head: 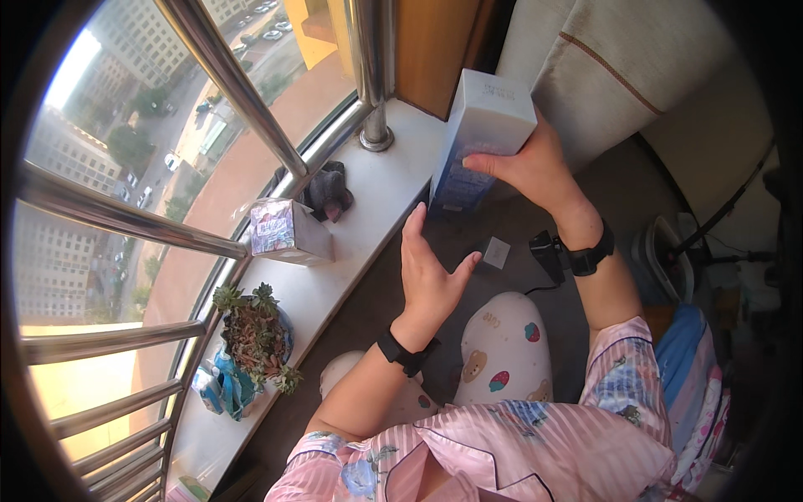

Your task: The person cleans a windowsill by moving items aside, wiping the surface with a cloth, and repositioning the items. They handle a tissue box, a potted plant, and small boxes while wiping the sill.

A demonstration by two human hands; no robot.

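Note:
My right hand (533, 166) grips a tall white and blue cardboard box (489, 119) by its side, thumb across the near face. The box is tilted above the far end of the white windowsill (411, 141), and I cannot tell whether it touches the sill. My left hand (433, 267) holds nothing; its thumb and fingers are spread, just short of the box's lower end. On the sill to the left stand a small patterned box (292, 232) and a dark crumpled cloth-like thing (331, 188). A small grey box (495, 253) lies below, beyond my left thumb.
Metal railing bars (144, 219) line the window on the left. A potted succulent (257, 332) and a blue plastic packet (232, 386) sit on the nearer sill. A beige curtain (602, 69) hangs at the upper right. Folded fabric (687, 364) lies at the right.

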